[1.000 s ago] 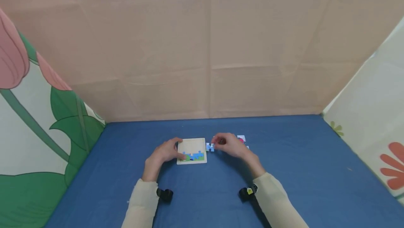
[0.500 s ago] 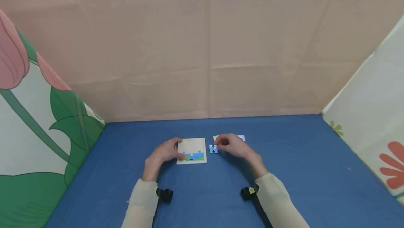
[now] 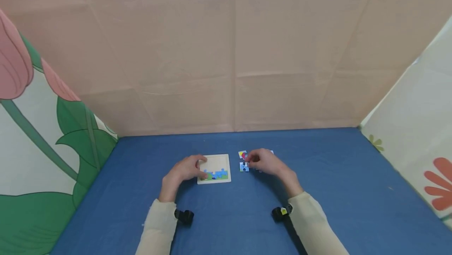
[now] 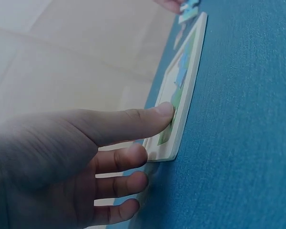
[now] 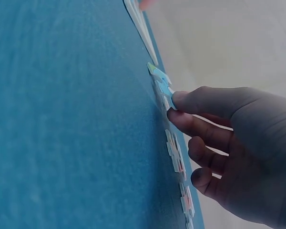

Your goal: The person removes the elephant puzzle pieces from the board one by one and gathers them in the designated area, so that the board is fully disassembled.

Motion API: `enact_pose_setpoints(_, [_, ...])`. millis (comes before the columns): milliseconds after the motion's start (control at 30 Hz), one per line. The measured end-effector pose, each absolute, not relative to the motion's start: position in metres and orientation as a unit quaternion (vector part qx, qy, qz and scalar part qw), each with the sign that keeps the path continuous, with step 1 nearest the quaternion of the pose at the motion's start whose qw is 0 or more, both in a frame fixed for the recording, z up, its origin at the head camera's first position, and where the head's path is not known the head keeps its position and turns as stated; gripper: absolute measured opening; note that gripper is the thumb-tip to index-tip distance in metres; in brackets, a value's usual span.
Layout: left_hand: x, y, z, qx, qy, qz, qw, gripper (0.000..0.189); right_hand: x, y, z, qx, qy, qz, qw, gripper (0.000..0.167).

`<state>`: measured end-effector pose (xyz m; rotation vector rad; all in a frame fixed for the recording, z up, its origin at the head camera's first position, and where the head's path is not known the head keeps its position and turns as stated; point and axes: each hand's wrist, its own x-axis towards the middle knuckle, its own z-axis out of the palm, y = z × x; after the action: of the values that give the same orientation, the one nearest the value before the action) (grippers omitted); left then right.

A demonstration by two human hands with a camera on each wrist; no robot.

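My left hand (image 3: 186, 168) holds the left side of a shallow wooden puzzle tray (image 3: 215, 161). Its thumb lies over the lower left corner, with the fingers at the left edge. Joined blue and green puzzle pieces (image 3: 219, 175) fill the tray's lower part; bare wood shows above them. To the right of the tray, my right hand (image 3: 264, 161) pinches a light blue puzzle piece (image 3: 243, 167) between thumb and index finger, close over the cloth. In the right wrist view the thumb hides part of that blue piece (image 5: 163, 88).
A yellow and red puzzle piece (image 3: 242, 154) lies just behind the pinched one. More loose pieces (image 5: 175, 155) lie on the blue cloth (image 3: 226, 212) beneath and beyond my right hand, partly hidden by it in the head view. A beige backdrop (image 3: 233, 70) rises behind the table.
My right hand has moved to the right with the blue puzzle piece, away from the tray's edge. The yellow and red piece has come into view. My left hand has stayed on the tray.
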<state>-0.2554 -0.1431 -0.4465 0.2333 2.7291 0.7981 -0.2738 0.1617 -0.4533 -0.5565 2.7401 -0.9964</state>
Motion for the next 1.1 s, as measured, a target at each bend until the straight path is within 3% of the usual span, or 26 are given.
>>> enact_pose_setpoints(833, [-0.2553,-0.1378,-0.4480,0.115,0.950,0.254,0.138,0.018,-0.2718,0.1557,-0.4545,-0.180,0.941,-0.279,0.060,0.012])
enact_pose_setpoints(1100, [-0.2554,-0.1362,-0.4486,0.105,0.953,0.248,0.140,0.015,-0.2711,0.1529,-0.4566,-0.192,0.941,-0.277,0.039,0.011])
